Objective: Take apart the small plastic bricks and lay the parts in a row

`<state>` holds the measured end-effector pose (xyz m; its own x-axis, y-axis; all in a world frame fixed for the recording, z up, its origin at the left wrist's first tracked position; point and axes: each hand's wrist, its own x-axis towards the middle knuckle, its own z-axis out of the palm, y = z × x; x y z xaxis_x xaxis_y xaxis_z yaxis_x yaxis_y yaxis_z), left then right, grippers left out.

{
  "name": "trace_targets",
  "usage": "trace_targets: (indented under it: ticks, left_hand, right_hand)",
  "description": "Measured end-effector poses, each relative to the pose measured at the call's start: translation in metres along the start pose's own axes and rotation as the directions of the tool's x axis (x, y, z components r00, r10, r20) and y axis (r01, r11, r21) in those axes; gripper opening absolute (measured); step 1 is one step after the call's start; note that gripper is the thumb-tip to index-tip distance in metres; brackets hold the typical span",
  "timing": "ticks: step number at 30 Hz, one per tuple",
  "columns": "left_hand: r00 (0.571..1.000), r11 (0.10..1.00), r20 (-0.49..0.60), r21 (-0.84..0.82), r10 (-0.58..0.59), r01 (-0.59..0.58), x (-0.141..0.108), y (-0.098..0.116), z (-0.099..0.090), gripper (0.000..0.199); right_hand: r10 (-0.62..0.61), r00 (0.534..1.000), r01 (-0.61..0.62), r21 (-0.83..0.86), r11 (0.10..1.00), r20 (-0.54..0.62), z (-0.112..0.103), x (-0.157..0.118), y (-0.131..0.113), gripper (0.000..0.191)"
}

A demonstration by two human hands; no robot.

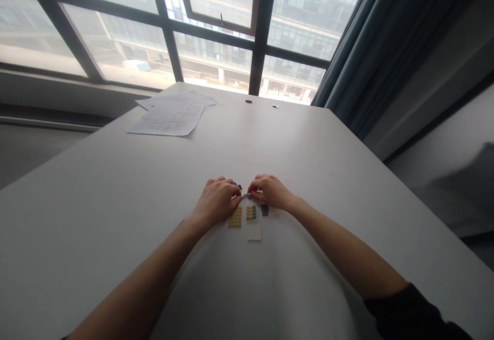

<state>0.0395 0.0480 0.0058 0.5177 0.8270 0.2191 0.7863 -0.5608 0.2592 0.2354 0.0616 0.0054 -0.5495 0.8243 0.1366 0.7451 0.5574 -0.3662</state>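
My left hand (219,199) and my right hand (271,191) almost meet over the table, fingertips pinched together. Between them shows a small grey piece (244,196), gripped from both sides; its exact kind is too small to make out. Behind my left fingers lies a small dark piece (238,185), partly hidden. A tan studded building plate (235,218) lies just below my left hand. Right of it sits a smaller tan studded piece with a blue-grey side (250,212). Under my right wrist are a dark grey piece (264,210) and a beige piece (274,211). Nearer me is a pale square piece (254,232).
The white table (154,175) stretches to the window (216,47). Printed sheets of paper (170,116) lie at its far left. Two small round fittings, one a dark hole (249,102), are near the back edge. A blue-grey curtain (370,47) hangs at the right.
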Motion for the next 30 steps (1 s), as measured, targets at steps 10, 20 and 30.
trace_targets:
  ticks: [10,20,30]
  left_hand:
    - [1.000,1.000,0.013,0.014,-0.013,0.013,0.013,0.018,0.006,0.023]
    - [0.999,0.999,0.011,0.021,-0.049,0.049,0.020,0.028,0.009,0.025]
    - [0.999,0.999,-0.010,0.000,0.048,-0.048,0.024,0.027,0.010,0.020]
  right_hand:
    - [0.042,0.999,-0.042,-0.045,0.998,0.008,-0.007,-0.007,0.001,0.007]
    - [0.034,0.999,-0.036,-0.070,0.997,-0.031,-0.004,-0.012,0.009,0.009]
    - [0.084,0.996,-0.086,-0.086,0.993,-0.018,-0.010,-0.021,0.010,0.009]
